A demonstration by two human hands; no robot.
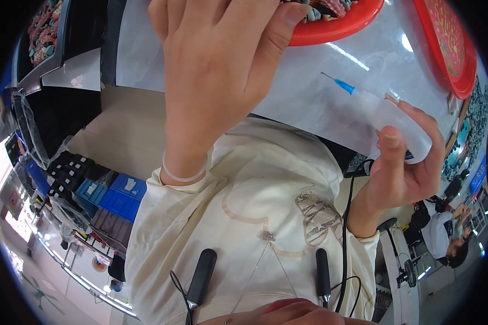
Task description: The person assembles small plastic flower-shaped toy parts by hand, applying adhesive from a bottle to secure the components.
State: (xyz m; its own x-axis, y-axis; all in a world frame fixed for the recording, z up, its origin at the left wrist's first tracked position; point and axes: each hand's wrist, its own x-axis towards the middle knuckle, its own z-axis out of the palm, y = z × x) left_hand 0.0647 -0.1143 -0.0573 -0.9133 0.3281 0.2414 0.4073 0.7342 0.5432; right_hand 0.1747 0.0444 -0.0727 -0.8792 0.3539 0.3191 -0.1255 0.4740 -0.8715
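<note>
In my right hand (pixel 401 157) is a translucent white squeeze bottle (pixel 398 127), gripped between thumb and fingers. Its thin needle tip with a blue hub (pixel 344 85) points up and left over the tabletop. My left hand (pixel 217 59) reaches over the table at the top, its back to me. Its thumb lies apart from the fingers, at the rim of a red tray (pixel 339 33). Small pink and grey pieces (pixel 325 10) fill the visible part of that tray. The left fingertips run out of the picture, so anything at them is hidden.
A second red tray (pixel 450 43) with a patterned inside stands at the right of the glossy grey table (pixel 303 108). A dark bin with more pink and grey pieces (pixel 43 30) is at the far left. Blue bins (pixel 123 196) sit lower left; another person (pixel 442 233) is far right.
</note>
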